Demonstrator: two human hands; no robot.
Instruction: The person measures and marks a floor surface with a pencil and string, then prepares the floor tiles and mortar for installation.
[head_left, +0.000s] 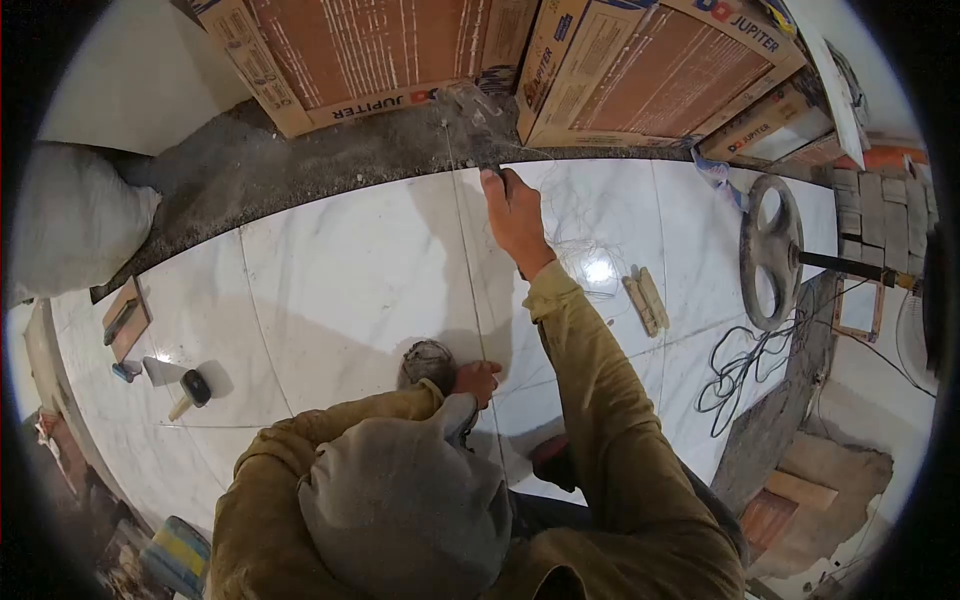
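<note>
My right hand (515, 220) is closed round a small dark object at the far edge of the white marbled tiles (350, 260). A thin line, like a string, runs along the tile joint between my two hands. Close to my body, my left hand (477, 382) rests low over the same joint with its fingers curled; what they hold is too small to tell. Just left of it sits a round, greyish bundle (428, 362). Grey cloth (405, 500) covers a rounded shape in front of me, partly hiding my left forearm.
Jupiter cartons (370, 50) stand beyond the rough grey strip (330, 160). On the left lie a rubber-headed mallet (195, 388), a trowel-like tool (122, 322) and a white sack (75, 220). At right are wooden pieces (647, 302), a metal wheel-shaped base (770, 252) and a coiled cable (735, 380).
</note>
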